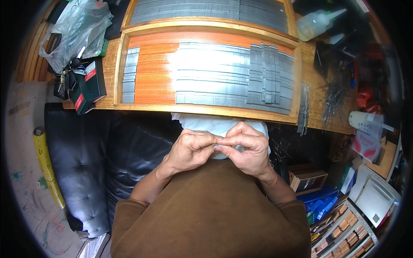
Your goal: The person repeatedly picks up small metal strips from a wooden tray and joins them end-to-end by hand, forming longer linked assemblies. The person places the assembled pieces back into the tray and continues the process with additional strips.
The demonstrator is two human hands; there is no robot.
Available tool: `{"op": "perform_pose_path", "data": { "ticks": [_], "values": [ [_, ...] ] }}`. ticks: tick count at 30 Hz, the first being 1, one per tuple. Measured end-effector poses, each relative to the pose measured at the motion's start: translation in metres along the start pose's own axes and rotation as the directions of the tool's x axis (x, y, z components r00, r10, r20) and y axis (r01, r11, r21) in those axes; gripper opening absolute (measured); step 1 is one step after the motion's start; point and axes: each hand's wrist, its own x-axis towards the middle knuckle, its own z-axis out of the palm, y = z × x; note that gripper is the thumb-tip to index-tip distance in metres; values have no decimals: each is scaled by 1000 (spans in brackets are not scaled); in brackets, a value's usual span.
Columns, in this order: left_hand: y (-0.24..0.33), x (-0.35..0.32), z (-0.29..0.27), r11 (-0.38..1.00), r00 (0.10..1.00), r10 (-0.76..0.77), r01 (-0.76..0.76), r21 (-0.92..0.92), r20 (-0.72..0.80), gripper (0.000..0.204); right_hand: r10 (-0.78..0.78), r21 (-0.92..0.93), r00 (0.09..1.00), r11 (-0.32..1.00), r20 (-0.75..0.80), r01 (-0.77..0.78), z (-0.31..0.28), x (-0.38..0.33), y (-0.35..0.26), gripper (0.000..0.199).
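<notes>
My left hand (192,148) and my right hand (248,148) meet in front of my chest, just short of the table's edge. The fingers of both are pinched together at the tips. Only a sliver of something small and greyish shows between them; its kind is hidden by the fingers. Beyond the hands, a wooden-framed tray (206,112) lies on the table, with rows of thin grey strips (213,73) on its orange base. A narrower stack of strips (264,73) lies over the rows at the right.
A second framed tray (206,10) lies behind. At left are a plastic bag (81,32), keys (64,81) and dark boxes (94,79); at right, squeeze bottles (316,26) and loose thin metal pieces (335,96). A black padded seat (81,159) stands below left.
</notes>
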Motion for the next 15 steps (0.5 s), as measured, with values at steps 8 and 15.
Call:
{"op": "perform_pose_path", "data": {
  "ticks": [8,15],
  "values": [
    [5,1,-1,1000,1000,-25,25,4,6,24,14,12,1000,1000,8,-14,1,-1,-1,23],
    [2,1,2,997,997,58,-56,44,-47,26,-14,6,1000,1000,14,14,1,0,2,24]
  ]
}}
